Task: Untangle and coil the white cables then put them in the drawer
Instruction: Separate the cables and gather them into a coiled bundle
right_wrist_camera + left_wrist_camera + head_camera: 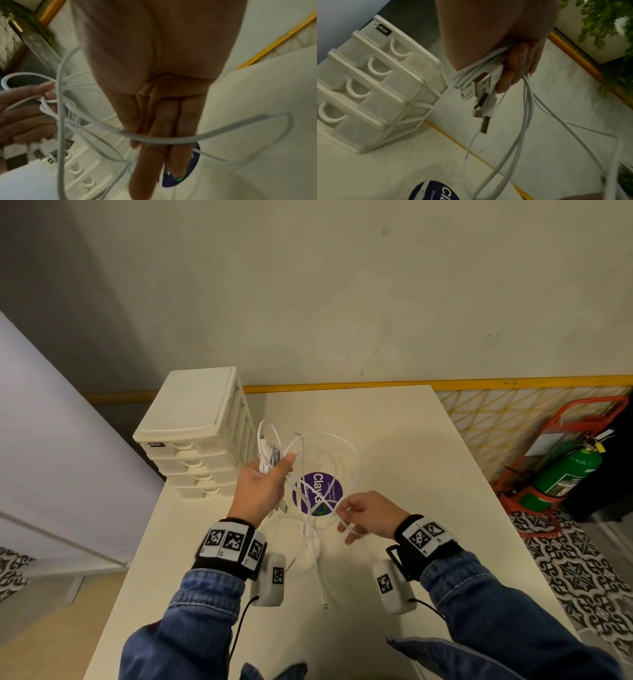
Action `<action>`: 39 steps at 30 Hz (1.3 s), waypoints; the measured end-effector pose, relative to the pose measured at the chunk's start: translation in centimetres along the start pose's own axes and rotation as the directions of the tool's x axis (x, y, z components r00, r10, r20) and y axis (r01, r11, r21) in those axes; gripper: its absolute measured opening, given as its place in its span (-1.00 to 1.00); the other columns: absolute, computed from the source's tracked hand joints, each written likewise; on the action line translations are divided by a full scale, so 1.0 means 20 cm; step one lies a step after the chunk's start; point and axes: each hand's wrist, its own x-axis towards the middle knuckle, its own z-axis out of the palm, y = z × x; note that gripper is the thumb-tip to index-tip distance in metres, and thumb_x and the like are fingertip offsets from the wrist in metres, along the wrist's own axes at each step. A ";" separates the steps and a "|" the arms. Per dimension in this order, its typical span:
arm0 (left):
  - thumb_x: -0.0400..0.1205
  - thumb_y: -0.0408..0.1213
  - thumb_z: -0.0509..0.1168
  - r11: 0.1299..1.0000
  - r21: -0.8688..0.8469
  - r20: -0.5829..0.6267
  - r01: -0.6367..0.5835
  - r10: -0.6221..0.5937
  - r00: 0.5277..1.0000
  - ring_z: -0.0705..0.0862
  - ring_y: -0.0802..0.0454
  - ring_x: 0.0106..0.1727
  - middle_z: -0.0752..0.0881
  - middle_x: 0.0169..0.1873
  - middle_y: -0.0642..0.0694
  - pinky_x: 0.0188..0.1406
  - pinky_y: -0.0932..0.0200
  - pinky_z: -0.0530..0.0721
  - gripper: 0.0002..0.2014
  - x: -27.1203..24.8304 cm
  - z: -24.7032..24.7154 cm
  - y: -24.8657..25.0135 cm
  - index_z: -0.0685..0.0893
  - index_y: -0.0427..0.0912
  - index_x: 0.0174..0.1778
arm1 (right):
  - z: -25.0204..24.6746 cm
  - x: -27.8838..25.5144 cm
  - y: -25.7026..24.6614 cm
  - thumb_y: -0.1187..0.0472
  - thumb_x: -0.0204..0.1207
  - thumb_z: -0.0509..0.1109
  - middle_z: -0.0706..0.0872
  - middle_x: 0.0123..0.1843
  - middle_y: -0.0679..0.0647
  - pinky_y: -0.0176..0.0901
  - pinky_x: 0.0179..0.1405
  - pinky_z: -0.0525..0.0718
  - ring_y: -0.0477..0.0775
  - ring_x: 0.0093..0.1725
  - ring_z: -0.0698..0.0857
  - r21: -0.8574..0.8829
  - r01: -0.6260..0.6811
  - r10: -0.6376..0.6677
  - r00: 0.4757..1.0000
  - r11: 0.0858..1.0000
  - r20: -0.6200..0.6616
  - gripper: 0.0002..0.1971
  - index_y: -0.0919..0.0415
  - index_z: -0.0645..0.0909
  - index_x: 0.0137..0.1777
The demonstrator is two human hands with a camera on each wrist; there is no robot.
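Observation:
Several tangled white cables (322,460) hang in loops over the white table (428,474). My left hand (274,470) is raised and grips a bunch of them, fingers curled round it. In the left wrist view the fingers (515,63) clamp the strands, and USB plugs (486,79) stick out below. My right hand (346,518) is lower and to the right, pinching one loose strand (223,135) that crosses its fingers (181,121). One cable end (324,606) lies on the table near me. The white drawer unit (198,433) stands at the table's far left with every drawer closed.
A round purple sticker (317,494) marks the table under the cables. A wall runs right behind the table. On the floor to the right stand a green fire extinguisher (565,470) in an orange stand and a yellow lattice panel (496,422).

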 end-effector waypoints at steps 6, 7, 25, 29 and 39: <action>0.63 -0.22 0.34 0.996 -0.090 0.133 -0.016 0.028 0.991 0.25 0.13 -0.74 0.35 -0.76 0.07 -0.68 0.30 0.22 -0.78 -0.06 0.06 0.03 0.55 -0.32 -0.17 | 0.10 0.01 -0.02 -0.02 0.62 0.20 0.69 0.10 0.19 -0.14 -0.41 0.69 0.12 -0.41 0.73 -0.051 -0.241 0.246 0.959 0.969 0.141 -0.68 0.19 0.52 0.19; 0.64 -0.22 0.33 0.995 -0.093 0.152 -0.020 0.034 0.988 0.26 0.13 -0.74 0.36 -0.76 0.07 -0.67 0.29 0.24 -0.78 -0.07 0.07 0.04 0.55 -0.33 -0.17 | 0.12 0.01 -0.02 -0.01 0.62 0.19 0.66 0.08 0.17 -0.16 -0.44 0.67 0.12 -0.39 0.72 -0.019 -0.232 0.233 0.960 0.972 0.157 -0.69 0.17 0.49 0.21; 0.57 -0.06 0.40 0.969 0.245 -0.220 -0.019 0.075 0.973 0.49 -0.09 -0.49 0.53 -0.54 -0.16 -0.50 0.16 0.43 -0.65 0.04 -0.17 -0.02 0.53 -0.24 -0.36 | -0.11 -0.01 -0.07 0.31 0.53 0.35 0.76 -0.36 0.16 -0.18 -0.32 0.74 0.05 -0.43 0.72 0.589 0.273 0.051 0.879 0.761 -0.473 -0.89 0.26 0.61 -0.23; 0.57 -0.05 0.40 0.958 0.286 -0.224 -0.001 0.068 0.972 0.53 -0.09 -0.49 0.57 -0.50 -0.21 -0.54 0.15 0.43 -0.64 0.05 -0.19 -0.04 0.59 -0.33 -0.25 | -0.17 -0.02 -0.08 0.35 0.55 0.31 0.60 -0.44 0.10 -0.18 -0.38 0.70 0.02 -0.48 0.59 0.602 0.383 0.090 0.790 0.701 -0.607 -0.85 0.22 0.63 -0.24; 0.59 -0.05 0.37 0.969 0.245 -0.193 0.015 0.033 0.981 0.49 -0.07 -0.53 0.53 -0.54 -0.15 -0.56 0.16 0.42 -0.67 0.04 -0.14 -0.03 0.55 -0.20 -0.36 | -0.23 0.00 0.01 0.23 0.59 0.31 0.71 -0.11 0.13 0.02 -0.01 0.72 0.07 -0.19 0.67 0.343 0.252 0.080 0.690 0.905 -0.720 -0.76 0.27 0.61 0.21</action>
